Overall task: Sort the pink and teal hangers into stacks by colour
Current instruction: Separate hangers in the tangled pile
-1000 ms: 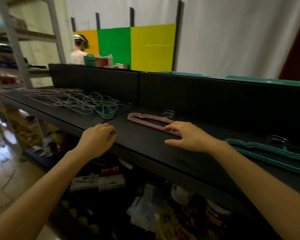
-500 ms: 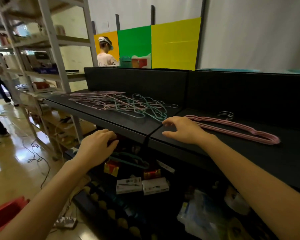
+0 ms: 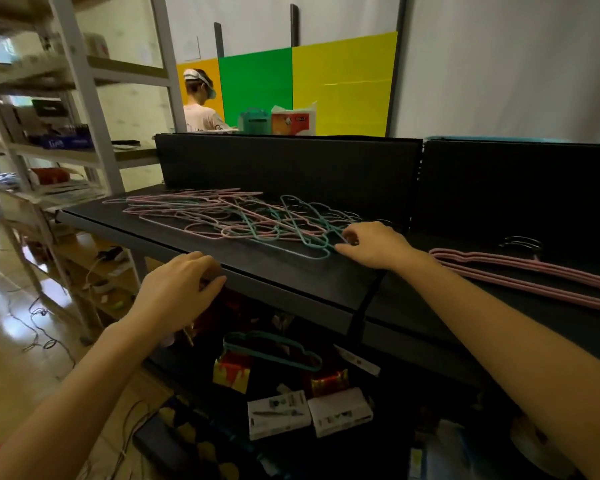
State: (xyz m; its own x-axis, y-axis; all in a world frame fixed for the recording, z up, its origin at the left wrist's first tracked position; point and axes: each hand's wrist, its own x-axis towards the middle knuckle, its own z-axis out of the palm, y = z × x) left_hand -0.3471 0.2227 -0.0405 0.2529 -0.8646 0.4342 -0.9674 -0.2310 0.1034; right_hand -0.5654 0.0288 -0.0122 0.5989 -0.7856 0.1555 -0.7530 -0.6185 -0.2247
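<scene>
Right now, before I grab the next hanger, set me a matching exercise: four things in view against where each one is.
Things:
1 left hand
2 right hand
3 pink stack
4 mixed tangle

Places:
A alone on the right section of the black shelf
B on the shelf's front edge
C at the tangle's near right end
D spread over the shelf's left section

Pairs: 1-B, 2-C, 3-A, 4-D

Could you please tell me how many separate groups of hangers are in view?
3: a tangled pink-and-teal pile on the shelf by the right hand, a pink stack further right, and teal hangers below the shelf. More may be hidden.
</scene>
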